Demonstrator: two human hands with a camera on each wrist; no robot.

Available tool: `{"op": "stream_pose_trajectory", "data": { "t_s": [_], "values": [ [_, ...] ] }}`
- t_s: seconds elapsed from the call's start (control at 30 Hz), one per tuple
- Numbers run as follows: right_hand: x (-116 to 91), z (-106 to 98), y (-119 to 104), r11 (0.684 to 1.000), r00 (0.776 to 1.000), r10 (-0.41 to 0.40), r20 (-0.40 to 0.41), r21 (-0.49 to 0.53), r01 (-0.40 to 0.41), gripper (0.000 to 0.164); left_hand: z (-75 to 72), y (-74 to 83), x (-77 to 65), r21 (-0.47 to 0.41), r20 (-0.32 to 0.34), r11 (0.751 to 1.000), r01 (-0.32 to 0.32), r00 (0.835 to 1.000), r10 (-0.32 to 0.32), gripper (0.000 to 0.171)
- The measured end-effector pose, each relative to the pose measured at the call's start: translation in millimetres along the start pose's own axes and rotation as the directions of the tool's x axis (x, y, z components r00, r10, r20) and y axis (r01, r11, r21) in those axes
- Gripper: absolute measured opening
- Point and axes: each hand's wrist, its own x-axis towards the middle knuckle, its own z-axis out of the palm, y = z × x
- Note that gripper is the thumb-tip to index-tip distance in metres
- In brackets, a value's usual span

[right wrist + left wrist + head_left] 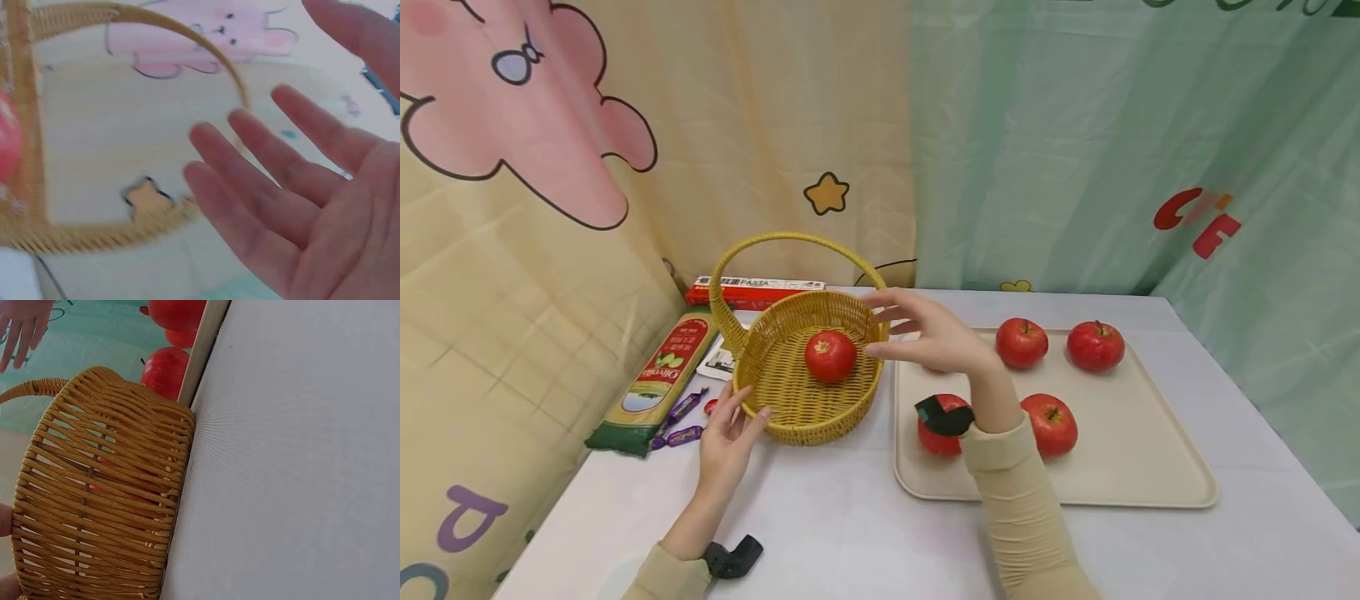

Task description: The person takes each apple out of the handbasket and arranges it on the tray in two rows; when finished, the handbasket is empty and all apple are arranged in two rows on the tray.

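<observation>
A yellow woven basket point(808, 429) with a tall arched handle point(793, 237) stands on the table, and one red apple point(831, 357) lies inside it. My left hand point(724, 437) is at the basket's front left, its extended thumb and fingers touching the rim. In the left wrist view, fingertips point(5, 520) show at the rim beside the woven wall point(94, 494). Above the basket's right side, my right hand point(932, 337) has its fingers spread and relaxed, with nothing in it. The right wrist view shows the bare palm point(356, 231) close to the handle.
To the right lies a beige tray point(1135, 467) with several red apples point(1096, 346), some partly covered by the right arm. Left of the basket are a green-and-gold pasta bag point(658, 379) and purple-wrapped candies point(685, 436). A red pasta box point(760, 292) lies behind it, near the curtain.
</observation>
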Motion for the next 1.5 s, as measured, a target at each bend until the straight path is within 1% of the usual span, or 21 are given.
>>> {"op": "stream_pose_trajectory", "data": {
  "t_s": [0.13, 0.2, 0.33, 0.43, 0.6, 0.83, 0.93, 1.0, 1.07, 1.13, 1.23, 1.33, 1.5],
  "values": [
    [31, 30, 21, 0.989, 0.996, 0.086, -0.037, 0.125, -0.081, 0.057, 0.8, 0.2, -0.1, 0.012, -0.004, 1.0, -0.003, 1.0, 0.003, 0.05],
    [43, 43, 33, 0.98, 0.989, 0.135, -0.056, 0.153, -0.125, 0.057, 0.6, -0.2, -0.3, 0.019, -0.005, 1.0, 0.002, 1.0, -0.002, 0.049],
    [58, 66, 54, 0.969, 0.975, 0.204, -0.084, 0.161, -0.189, 0.058, 0.2, -1.4, -0.1, 0.028, -0.001, 1.0, 0.006, 1.0, -0.006, 0.05],
    [65, 79, 64, 0.967, 0.967, 0.233, -0.106, 0.131, -0.219, 0.06, -0.1, -2.2, 0.3, 0.037, -0.001, 0.999, 0.003, 1.0, -0.003, 0.05],
    [73, 95, 76, 0.957, 0.949, 0.286, -0.131, 0.087, -0.277, 0.063, -0.4, -2.0, 0.8, 0.044, 0.0, 0.999, -0.001, 1.0, 0.001, 0.05],
    [80, 106, 88, 0.927, 0.925, 0.367, -0.101, 0.12, -0.355, 0.073, -0.7, -1.0, 0.3, 0.041, 0.007, 0.999, 0.009, 1.0, -0.009, 0.05],
    [83, 108, 90, 0.924, 0.924, 0.373, -0.085, 0.126, -0.361, 0.076, -0.7, -1.3, 0.7, 0.038, 0.007, 0.999, 0.0, 1.0, 0.0, 0.05],
    [84, 110, 91, 0.932, 0.93, 0.359, -0.079, 0.079, -0.353, 0.076, -0.9, -2.1, 1.4, 0.035, 0.008, 0.999, -0.007, 1.0, 0.006, 0.051],
    [86, 111, 92, 0.941, 0.938, 0.339, -0.076, 0.009, -0.339, 0.075, -0.9, -2.2, 1.6, 0.035, 0.01, 0.999, -0.009, 1.0, 0.008, 0.051],
    [87, 114, 93, 0.941, 0.942, 0.326, -0.078, -0.072, -0.332, 0.074, -1.1, -2.6, 1.8, 0.038, 0.01, 0.999, -0.009, 1.0, 0.009, 0.051],
    [88, 116, 94, 0.926, 0.938, 0.338, -0.083, -0.151, -0.347, 0.071, -1.1, -3.3, 1.9, 0.026, 0.009, 1.0, -0.007, 1.0, 0.006, 0.051],
    [89, 118, 95, 0.909, 0.929, 0.359, -0.093, -0.193, -0.37, 0.07, -1.0, -4.2, 2.2, 0.009, 0.008, 1.0, -0.006, 1.0, 0.006, 0.05],
    [89, 121, 94, 0.886, 0.927, 0.363, -0.095, -0.272, -0.375, 0.08, -0.9, -3.9, 1.9, 0.008, 0.009, 1.0, -0.008, 1.0, 0.008, 0.05]
  ]
}}
